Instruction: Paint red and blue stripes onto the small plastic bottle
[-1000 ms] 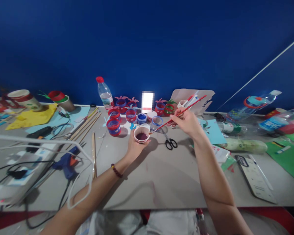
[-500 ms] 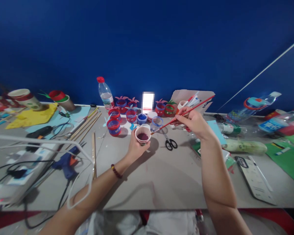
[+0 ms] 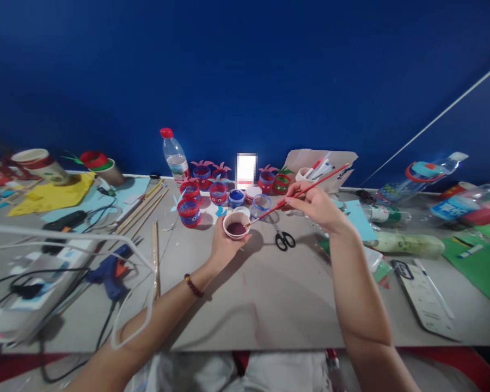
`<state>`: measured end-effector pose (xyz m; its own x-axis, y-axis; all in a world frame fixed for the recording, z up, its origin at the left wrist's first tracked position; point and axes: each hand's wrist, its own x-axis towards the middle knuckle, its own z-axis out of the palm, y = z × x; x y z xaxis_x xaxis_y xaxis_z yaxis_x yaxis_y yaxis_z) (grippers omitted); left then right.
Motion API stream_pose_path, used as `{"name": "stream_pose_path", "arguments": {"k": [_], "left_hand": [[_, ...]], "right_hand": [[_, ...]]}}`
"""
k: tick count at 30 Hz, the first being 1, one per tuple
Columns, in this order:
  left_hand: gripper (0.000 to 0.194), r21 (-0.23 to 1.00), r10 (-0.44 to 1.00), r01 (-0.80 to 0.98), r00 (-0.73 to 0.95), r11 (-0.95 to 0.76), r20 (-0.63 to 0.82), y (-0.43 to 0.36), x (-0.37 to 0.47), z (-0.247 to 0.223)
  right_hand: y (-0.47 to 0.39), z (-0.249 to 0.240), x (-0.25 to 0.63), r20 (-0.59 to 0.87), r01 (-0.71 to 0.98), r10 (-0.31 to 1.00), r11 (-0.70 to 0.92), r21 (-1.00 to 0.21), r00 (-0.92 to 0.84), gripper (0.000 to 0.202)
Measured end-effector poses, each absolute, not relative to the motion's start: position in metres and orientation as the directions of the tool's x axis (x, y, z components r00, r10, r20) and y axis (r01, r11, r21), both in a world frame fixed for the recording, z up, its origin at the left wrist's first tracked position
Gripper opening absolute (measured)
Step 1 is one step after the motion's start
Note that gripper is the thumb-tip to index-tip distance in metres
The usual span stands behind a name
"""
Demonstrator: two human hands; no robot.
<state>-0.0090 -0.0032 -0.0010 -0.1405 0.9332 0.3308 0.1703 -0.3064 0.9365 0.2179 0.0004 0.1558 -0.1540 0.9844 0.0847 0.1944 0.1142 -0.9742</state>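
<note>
A paper cup with dark purple liquid in it is gripped in my left hand, above the grey table. My right hand pinches a thin red paintbrush, whose bristle end is at the right inner rim of the cup. Just behind the cup are a white lid, a jar of blue paint and a clear plastic cup. Black-handled scissors lie to the cup's right.
Decorated red and blue cups stand behind left, near a red-capped bottle. Wooden sticks, a blue glue gun and a power strip lie left. A phone, green paper and bottles lie right.
My right hand has moved slightly left and down, and the brush tip has gone from outside the rim to the cup's opening. The cup is tilted a little more toward me.
</note>
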Motion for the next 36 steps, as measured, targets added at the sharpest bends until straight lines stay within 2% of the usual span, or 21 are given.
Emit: {"name": "stream_pose_path", "arguments": {"k": [3,10,17,23,30,33,36], "left_hand": [[0.064,0.937,0.933,0.178,-0.146,-0.301,0.328,-0.0033,-0.0091,0.0006],[0.065,0.936,0.933,0.188,-0.15,-0.297,0.326,-0.0045,-0.0084,0.0001],[0.066,0.936,0.934,0.208,-0.164,-0.282,0.318,-0.0042,-0.0087,-0.001],[0.065,0.936,0.931,0.199,-0.165,-0.292,0.325,-0.004,-0.0089,-0.0014],[0.065,0.934,0.935,0.216,-0.155,-0.284,0.32,-0.004,-0.0097,0.0004],[0.066,0.935,0.934,0.217,-0.162,-0.281,0.318,-0.0038,-0.0096,-0.0005],[0.068,0.937,0.934,0.212,-0.168,-0.279,0.316,-0.0034,-0.009,-0.0022]], "right_hand": [[0.0024,0.1536,0.2172,0.061,0.246,0.981,0.107,-0.963,-0.186,0.025],[0.0034,0.1524,0.2157,0.054,0.277,0.991,0.087,-0.957,-0.125,0.027],[0.0031,0.1538,0.2142,0.05,0.25,0.993,0.076,-0.965,-0.108,0.032],[0.0038,0.1522,0.2175,0.063,0.246,0.991,0.09,-0.965,-0.115,0.028],[0.0067,0.1496,0.2226,0.07,0.393,0.994,0.097,-0.914,-0.083,0.018],[0.0065,0.152,0.2228,0.055,0.351,0.997,0.068,-0.934,-0.048,0.019],[0.0074,0.1514,0.2239,0.076,0.217,0.997,0.069,-0.974,0.026,0.028]]}}
